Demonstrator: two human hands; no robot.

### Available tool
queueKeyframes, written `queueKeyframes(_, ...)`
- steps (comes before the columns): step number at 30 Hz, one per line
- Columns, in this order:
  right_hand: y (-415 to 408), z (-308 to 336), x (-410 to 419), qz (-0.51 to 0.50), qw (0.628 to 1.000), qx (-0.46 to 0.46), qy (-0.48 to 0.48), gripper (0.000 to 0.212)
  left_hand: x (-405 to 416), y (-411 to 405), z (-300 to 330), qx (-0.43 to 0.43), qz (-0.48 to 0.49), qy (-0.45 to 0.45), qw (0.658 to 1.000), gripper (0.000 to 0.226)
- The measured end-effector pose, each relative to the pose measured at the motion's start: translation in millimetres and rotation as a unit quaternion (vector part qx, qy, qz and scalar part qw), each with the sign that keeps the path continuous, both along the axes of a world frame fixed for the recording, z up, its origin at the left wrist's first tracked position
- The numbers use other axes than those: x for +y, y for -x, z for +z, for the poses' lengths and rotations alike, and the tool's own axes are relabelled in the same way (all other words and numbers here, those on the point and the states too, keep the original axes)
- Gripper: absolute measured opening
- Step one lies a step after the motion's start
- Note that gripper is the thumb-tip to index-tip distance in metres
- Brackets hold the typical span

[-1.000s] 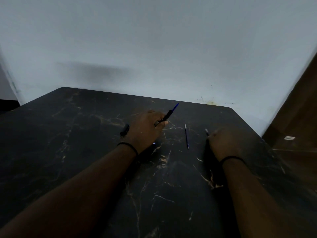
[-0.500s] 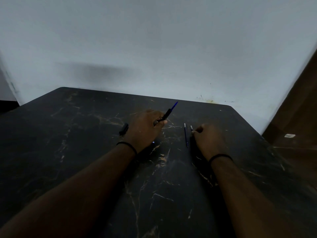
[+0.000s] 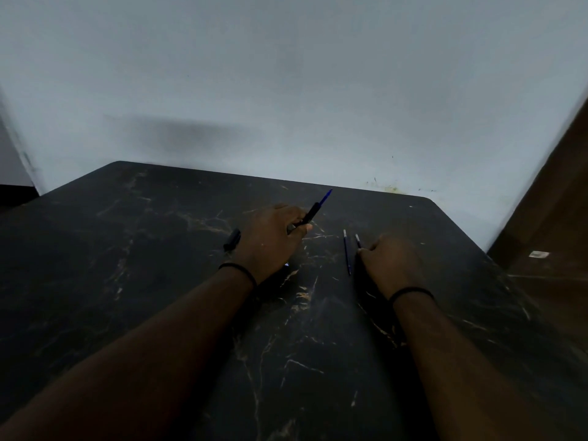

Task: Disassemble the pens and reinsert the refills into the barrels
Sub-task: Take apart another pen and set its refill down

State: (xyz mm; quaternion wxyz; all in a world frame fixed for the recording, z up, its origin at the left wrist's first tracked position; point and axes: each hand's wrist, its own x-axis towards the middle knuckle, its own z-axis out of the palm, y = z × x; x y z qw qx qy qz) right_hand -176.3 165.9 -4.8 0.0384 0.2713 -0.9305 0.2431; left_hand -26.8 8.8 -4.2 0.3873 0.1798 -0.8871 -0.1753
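Left hand (image 3: 270, 240) grips black pen barrel (image 3: 310, 214) tilted up, right hand (image 3: 389, 262) pinches thin refill (image 3: 358, 240) beside second refill (image 3: 346, 254) on dark table (image 3: 127, 281).

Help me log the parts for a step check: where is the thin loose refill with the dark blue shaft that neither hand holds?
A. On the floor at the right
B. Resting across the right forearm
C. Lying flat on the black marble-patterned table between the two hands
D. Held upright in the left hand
C: the thin dark blue refill lies flat on the black marble-patterned table, between the left hand and the right hand.
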Motion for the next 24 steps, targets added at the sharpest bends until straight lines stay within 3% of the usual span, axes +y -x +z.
queueKeyframes(6,-5.3,6.0,4.5,0.024,0.994,0.072,-0.075,0.029,1.4,-0.1,0.0,0.005,-0.005,-0.003,1.000,0.015)
queueKeyframes(10,-9.0,7.7,5.0,0.031,0.994,0.065,-0.083,0.025,0.1,0.9,-0.9,0.001,-0.008,-0.012,1.000,0.015)
queueKeyframes(14,-10.0,16.7,0.7,0.011,0.999,0.035,-0.004,0.023,-1.2,2.1,-1.7,0.002,-0.013,-0.024,1.000,0.014)
queueKeyframes(18,-14.5,27.9,-1.9,-0.057,0.982,0.125,0.127,0.021,-1.5,1.2,-1.3,0.007,-0.011,-0.016,1.000,0.015)
queueKeyframes(24,-9.2,21.1,3.9,-0.015,0.965,0.164,0.204,0.013,-1.9,0.7,-1.7,0.012,-0.009,-0.018,1.000,0.020)
